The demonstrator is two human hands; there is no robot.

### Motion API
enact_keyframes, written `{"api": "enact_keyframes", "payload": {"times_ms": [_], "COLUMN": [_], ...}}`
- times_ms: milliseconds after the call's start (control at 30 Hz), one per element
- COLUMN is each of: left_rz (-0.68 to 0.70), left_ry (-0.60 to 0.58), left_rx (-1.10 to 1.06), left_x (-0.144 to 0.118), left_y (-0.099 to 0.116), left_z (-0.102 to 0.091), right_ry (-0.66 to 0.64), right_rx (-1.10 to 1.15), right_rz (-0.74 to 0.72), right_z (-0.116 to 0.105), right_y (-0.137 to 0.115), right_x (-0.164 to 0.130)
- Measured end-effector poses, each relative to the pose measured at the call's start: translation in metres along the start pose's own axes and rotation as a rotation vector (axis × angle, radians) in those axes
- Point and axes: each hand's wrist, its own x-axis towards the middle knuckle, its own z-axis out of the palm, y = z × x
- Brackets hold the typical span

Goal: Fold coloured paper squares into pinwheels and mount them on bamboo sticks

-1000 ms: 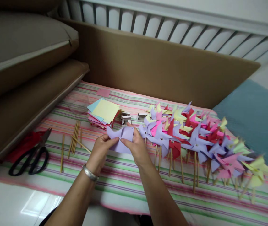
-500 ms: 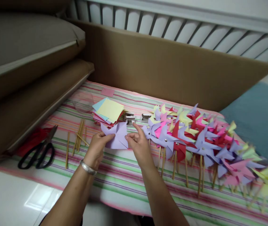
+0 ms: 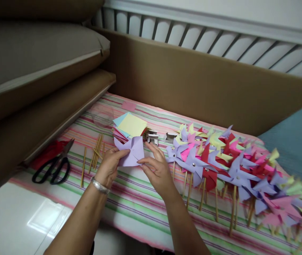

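Observation:
A lilac paper square (image 3: 132, 154), cut in from its corners and partly folded, is pinched by my left hand (image 3: 110, 161), the thumb on top of it. My right hand (image 3: 156, 170) is at the paper's right side, fingers apart, one fingertip touching or very close to the lower right corner. Behind the paper lies a stack of coloured paper squares (image 3: 132, 124), yellow and blue on top. Small silvery boxes (image 3: 152, 137) sit just right of the stack; their contents are hard to make out.
Many finished paper pinwheels (image 3: 193, 164) on sticks fill the right side of the striped cloth (image 3: 129, 205). To the left are loose wooden sticks (image 3: 95, 151), black-handled scissors (image 3: 52, 166) and red material (image 3: 47, 152). Cushions (image 3: 47, 95) rise at the left; a brown board (image 3: 193, 78) stands behind.
My right hand's fingers have spread away from the pinch they had on the paper's right edge. The left hand keeps its hold. The whole view has shifted slightly.

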Motion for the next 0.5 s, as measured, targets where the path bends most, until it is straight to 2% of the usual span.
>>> {"api": "enact_keyframes", "payload": {"times_ms": [133,367,500], "left_rz": [0.019,0.017,-0.008], "left_ry": [-0.002,-0.075,-0.116], "left_rx": [0.053,0.138,0.130], "left_x": [-0.002,-0.005,-0.005], "left_y": [-0.006,-0.022,-0.024], "left_z": [0.006,0.017,0.018], "right_ry": [0.010,0.135,0.183], "right_rx": [0.110,0.162,0.143], "right_rz": [0.128,0.341,0.393], "right_z": [0.000,0.007,0.007], "right_y": [0.000,0.003,0.006], "right_x": [0.001,0.002,0.003]}}
